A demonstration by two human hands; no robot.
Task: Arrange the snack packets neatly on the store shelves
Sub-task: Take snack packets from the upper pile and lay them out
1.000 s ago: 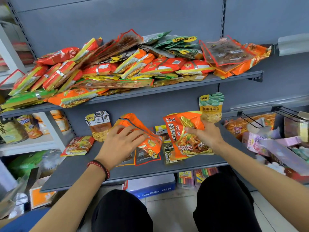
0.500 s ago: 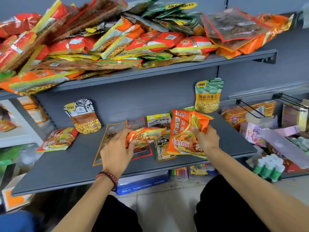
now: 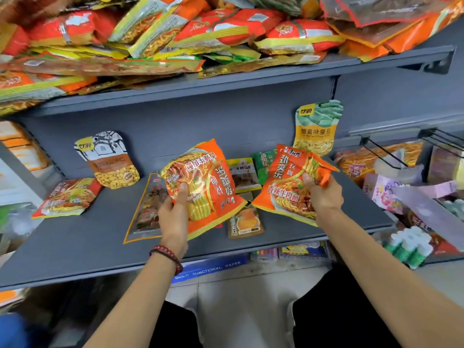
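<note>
My left hand (image 3: 174, 214) grips an orange noodle packet (image 3: 208, 187) by its lower left side and holds it tilted above the grey lower shelf (image 3: 75, 244). My right hand (image 3: 324, 194) grips a second orange noodle packet (image 3: 281, 187) by its right edge, just right of the first. Between and under them several small packets (image 3: 244, 175) lie flat on the shelf. Another orange packet (image 3: 67, 198) lies at the shelf's left. A white-and-brown pouch (image 3: 110, 159) and a green-and-yellow pouch (image 3: 317, 126) lean on the back panel.
The upper shelf (image 3: 226, 84) is heaped with red, orange and green packets (image 3: 175, 33) overhanging its front edge. To the right are wire hooks (image 3: 384, 151) and bins of pink and green goods. A blue paper box (image 3: 211, 268) sits under the lower shelf.
My left hand has lifted its orange packet off the shelf and turned its printed face toward me. The right hand's packet has tilted slightly. The view has moved closer and lower.
</note>
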